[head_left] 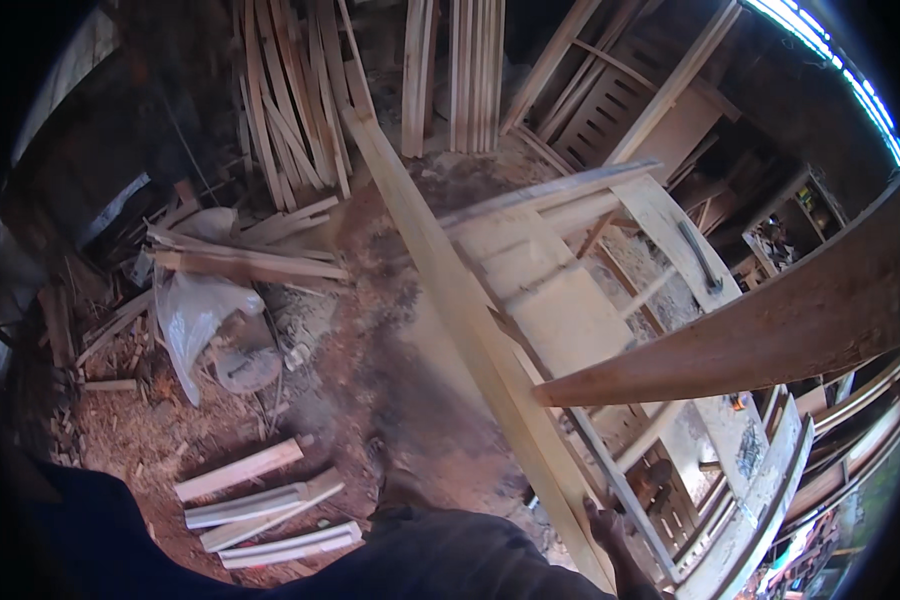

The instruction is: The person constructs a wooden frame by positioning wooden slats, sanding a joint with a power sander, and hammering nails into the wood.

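A long pale board (442, 270) runs diagonally from stacked lumber at the top toward the lower right. My right hand (607, 530) is closed round the board's edge near its lower end, beside the frame of a pale wooden workbench (570, 300). A wide dark brown plank (730, 340) crosses from the right edge, its narrow end meeting or lying over the pale board. My left hand is not in view.
Lumber (285, 100) leans at the back, with slatted wooden frames (610, 90) to its right. Offcuts, a plastic bag (195, 330) and shavings (130, 430) cover the left floor. Several short pieces (240, 470) lie near my legs. A cluttered shelf (790, 230) stands at right.
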A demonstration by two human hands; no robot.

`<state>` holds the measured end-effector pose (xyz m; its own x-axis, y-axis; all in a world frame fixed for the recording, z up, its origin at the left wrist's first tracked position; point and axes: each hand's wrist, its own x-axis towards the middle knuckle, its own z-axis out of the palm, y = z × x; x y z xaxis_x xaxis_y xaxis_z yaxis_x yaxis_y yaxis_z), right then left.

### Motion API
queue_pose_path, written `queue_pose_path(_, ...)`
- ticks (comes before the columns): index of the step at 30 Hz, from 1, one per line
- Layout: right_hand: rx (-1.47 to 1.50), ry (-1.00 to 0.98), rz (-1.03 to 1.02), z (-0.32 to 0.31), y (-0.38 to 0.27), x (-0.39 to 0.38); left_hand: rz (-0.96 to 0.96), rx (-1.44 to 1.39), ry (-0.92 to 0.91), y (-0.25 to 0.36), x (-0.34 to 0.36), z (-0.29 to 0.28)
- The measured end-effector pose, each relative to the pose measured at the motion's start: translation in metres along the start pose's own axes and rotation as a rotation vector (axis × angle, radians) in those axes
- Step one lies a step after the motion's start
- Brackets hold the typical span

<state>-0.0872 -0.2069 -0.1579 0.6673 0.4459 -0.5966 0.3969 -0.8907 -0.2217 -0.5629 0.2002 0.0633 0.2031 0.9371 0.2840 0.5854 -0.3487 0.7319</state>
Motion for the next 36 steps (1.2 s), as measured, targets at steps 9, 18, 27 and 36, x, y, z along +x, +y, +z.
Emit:
queue_pose_path(9,0.060,0.013,0.014,0.051,-0.214,0.028,-0.151,-0.086,0.030,-0.147,0.135,-0.024)
queue_pose_path(18,0.185,-0.019,0.234,0.053,-0.387,0.064,-0.137,-0.149,0.047,-0.227,0.304,0.000)
queue_pose_path(27,0.302,0.174,0.341,0.027,-0.519,0.085,-0.064,-0.248,0.008,-0.265,0.511,0.037)
queue_pose_path(36,0.586,0.243,0.484,0.041,-0.610,0.106,0.260,-0.321,-0.002,-0.248,0.778,0.069)
